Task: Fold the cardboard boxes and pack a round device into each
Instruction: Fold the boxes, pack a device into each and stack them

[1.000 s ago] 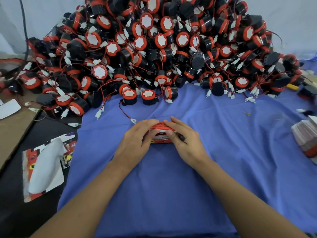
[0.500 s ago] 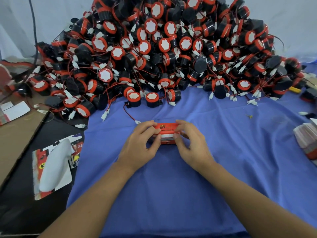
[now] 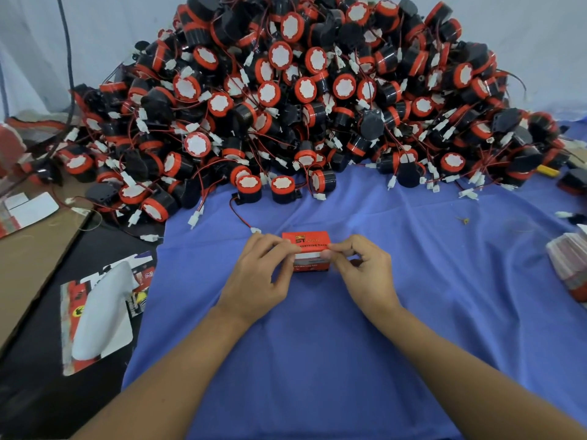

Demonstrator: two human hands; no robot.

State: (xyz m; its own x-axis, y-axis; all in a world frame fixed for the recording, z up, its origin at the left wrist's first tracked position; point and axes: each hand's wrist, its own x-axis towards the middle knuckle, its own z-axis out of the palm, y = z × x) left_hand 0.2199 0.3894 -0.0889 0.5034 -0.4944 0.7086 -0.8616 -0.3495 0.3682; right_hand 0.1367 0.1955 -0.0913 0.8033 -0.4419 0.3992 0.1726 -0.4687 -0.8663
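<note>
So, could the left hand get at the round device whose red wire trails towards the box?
Probably yes: the round device stands at the front of the pile, only its wire and blue cloth between it and the left hand. That hand grips the red cardboard box, though.

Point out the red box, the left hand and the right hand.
red box (image 3: pixel 306 240): head view, printed top face.
left hand (image 3: pixel 257 274): head view, back of hand.
right hand (image 3: pixel 365 271): head view, back of hand.
</note>
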